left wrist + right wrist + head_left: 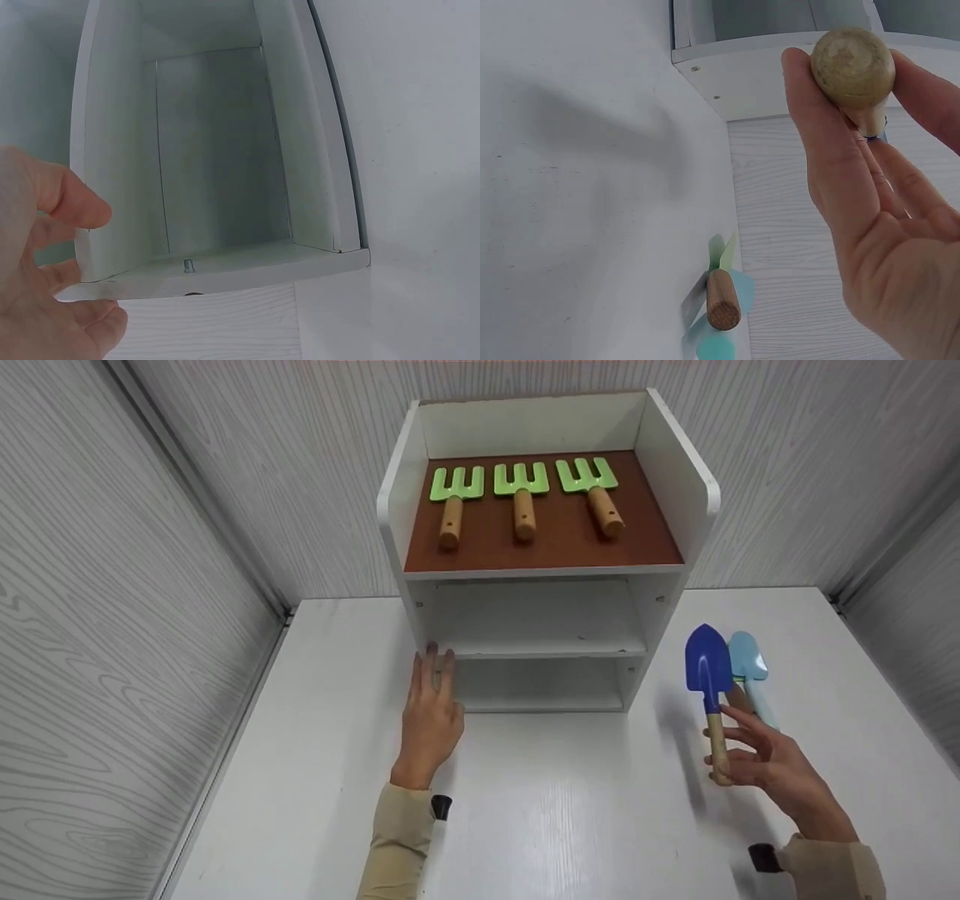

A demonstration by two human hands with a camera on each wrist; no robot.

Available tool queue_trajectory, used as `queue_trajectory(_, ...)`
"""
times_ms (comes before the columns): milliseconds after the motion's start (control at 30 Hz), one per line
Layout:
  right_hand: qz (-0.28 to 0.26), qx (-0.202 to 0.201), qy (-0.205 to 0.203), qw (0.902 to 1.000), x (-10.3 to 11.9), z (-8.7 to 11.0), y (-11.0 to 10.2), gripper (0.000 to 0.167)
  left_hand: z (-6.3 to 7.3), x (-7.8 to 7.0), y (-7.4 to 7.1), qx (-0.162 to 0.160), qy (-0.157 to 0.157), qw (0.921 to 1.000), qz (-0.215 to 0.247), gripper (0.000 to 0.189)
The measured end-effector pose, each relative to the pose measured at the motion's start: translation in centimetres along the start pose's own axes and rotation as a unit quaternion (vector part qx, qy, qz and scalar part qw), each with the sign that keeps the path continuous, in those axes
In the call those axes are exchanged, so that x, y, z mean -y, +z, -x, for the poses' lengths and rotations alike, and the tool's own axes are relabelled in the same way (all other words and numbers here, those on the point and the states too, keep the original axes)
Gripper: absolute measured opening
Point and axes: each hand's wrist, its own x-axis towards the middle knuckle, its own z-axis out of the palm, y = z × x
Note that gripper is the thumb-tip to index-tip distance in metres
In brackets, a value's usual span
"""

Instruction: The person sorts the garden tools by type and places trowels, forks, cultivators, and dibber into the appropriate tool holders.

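Observation:
My right hand (784, 772) holds a blue hand trowel (707, 664) by its wooden handle, blade up, above the table's right side. In the right wrist view the round handle end (853, 69) sits between thumb and fingers. Beyond it on the table lie a light-blue trowel (746, 655) and a tool with a brown wooden handle (724, 304) and a green part, partly hidden in the head view. My left hand (431, 727) touches the left front edge of a white shelf unit (525, 655), fingers extended on both sides of the side panel (225, 279).
Three green hand forks, left (451, 510), middle (523, 502) and right (592, 495), lie in a row on the unit's brown top board (487, 556). Grey wood-grain walls (112, 622) enclose the white table (555, 810) at the back and sides.

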Motion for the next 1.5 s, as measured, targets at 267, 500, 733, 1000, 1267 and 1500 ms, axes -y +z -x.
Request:
queue_trajectory(267, -0.025, 0.035, -0.047, 0.998, -0.6, 1.5, 1.0, 0.079, 0.9, 0.2, 0.1, 0.01, -0.004, 0.9999, 0.003, 0.067)
queue_trajectory(500, -0.02, 0.063, -0.084, 0.9943, -0.1, 2.0, 1.6, 0.082, 1.0, 0.1, 0.1, 0.012, -0.008, 0.9999, 0.007, 0.065)
queue_trajectory(733, 0.012, 0.079, -0.099, 0.9919, 0.5, 2.1, 2.1, 0.083, 1.1, 0.3, -0.1, 0.004, -0.008, 1.0, 0.003, 0.065)
queue_trajectory(1000, 0.048, 0.095, -0.086, 0.9906, 1.3, 2.5, 2.7, 0.083, 0.6, 0.3, -0.2, 0.0, -0.005, 1.0, -0.001, 0.065)
queue_trajectory(1267, 0.031, 0.144, -0.126, 0.9811, 2.0, 1.8, 3.2, 0.081, 0.4, 0.2, 0.0, -0.007, 0.0, 1.0, -0.005, 0.065)
queue_trajectory(1500, 0.017, 0.158, -0.139, 0.9774, 2.2, 0.6, 3.7, 0.081, 0.0, 0.2, 0.3, -0.012, 0.009, 0.9999, -0.003, 0.064)
